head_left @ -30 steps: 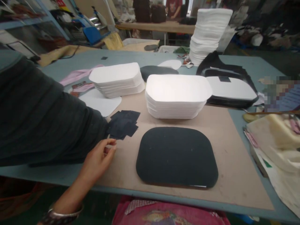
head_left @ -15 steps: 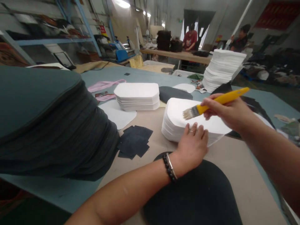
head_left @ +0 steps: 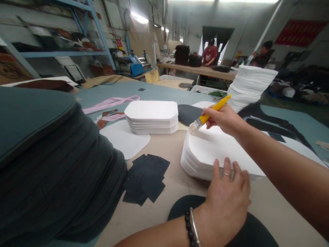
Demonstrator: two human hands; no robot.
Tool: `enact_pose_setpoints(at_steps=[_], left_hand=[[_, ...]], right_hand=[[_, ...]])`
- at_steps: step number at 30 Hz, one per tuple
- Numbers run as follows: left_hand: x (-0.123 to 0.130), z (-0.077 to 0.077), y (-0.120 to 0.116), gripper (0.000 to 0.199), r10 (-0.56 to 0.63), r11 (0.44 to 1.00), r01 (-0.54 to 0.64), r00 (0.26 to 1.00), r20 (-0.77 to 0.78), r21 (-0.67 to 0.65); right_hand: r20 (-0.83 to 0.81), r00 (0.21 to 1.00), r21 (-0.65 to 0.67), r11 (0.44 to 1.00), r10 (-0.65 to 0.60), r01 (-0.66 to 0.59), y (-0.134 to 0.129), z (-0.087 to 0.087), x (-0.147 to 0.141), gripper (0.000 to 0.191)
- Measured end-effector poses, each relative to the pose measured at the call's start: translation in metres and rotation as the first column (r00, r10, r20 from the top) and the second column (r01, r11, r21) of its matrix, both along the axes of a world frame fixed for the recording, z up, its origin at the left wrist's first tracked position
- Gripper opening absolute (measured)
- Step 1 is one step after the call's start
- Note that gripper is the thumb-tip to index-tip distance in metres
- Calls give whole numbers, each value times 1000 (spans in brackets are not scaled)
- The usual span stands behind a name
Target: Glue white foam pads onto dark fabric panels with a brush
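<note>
My right hand (head_left: pixel 223 118) grips a paintbrush (head_left: pixel 217 105) by its yellow handle. The brush's pale bristles touch the top sheet near the far left corner of a stack of white sheets (head_left: pixel 208 147) with cut corners. My left hand (head_left: pixel 228 195), wearing a ring, rests with fingers stretched out on the near edge of that stack. Under my left forearm and wrist lies a dark rounded sheet (head_left: pixel 183 207), partly hidden. Left of the hands, small dark square pieces (head_left: pixel 146 176) lie loosely overlapped on the tan board (head_left: pixel 164 151).
A tall pile of dark green-grey sheets (head_left: pixel 64 164) fills the left side. Behind the board stands another white stack (head_left: pixel 151 111), with a pink strap (head_left: pixel 113 103) beside it. A tall white pile (head_left: pixel 250 87) rises at the back right. Two people work farther off.
The brush has moved left and away to the white stack's far corner, its bristles now on the top sheet. My left hand appears nearer and lower, still at the stack's near edge. The view has shifted.
</note>
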State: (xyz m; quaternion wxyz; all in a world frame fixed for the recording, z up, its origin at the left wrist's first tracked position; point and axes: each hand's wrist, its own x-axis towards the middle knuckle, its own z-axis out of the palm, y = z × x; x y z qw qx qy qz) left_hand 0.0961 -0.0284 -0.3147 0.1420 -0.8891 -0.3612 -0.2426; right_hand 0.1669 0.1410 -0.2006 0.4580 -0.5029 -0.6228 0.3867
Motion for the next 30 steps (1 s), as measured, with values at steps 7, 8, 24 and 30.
enact_pose_setpoints(at_steps=[7,8,24,30], left_hand=[[1,-5,0,47,6,1000,-7,1000,23,31],[1,-6,0,47,6,999,-7,1000,26,31],[4,-8,5,53,-2,1000,1,1000,13,15],[5,-4,8,55,-2,1000,2,1000,16,-15]], right_hand=[[37,994,72,993,-99,96,43,18,27,11],[45,997,74,996,-61,57,42,21,31,10],[342,935,-104,985,-94,137,-5,33,182,14],[513,808,-41,932,-289,360,-45,36,193,9]])
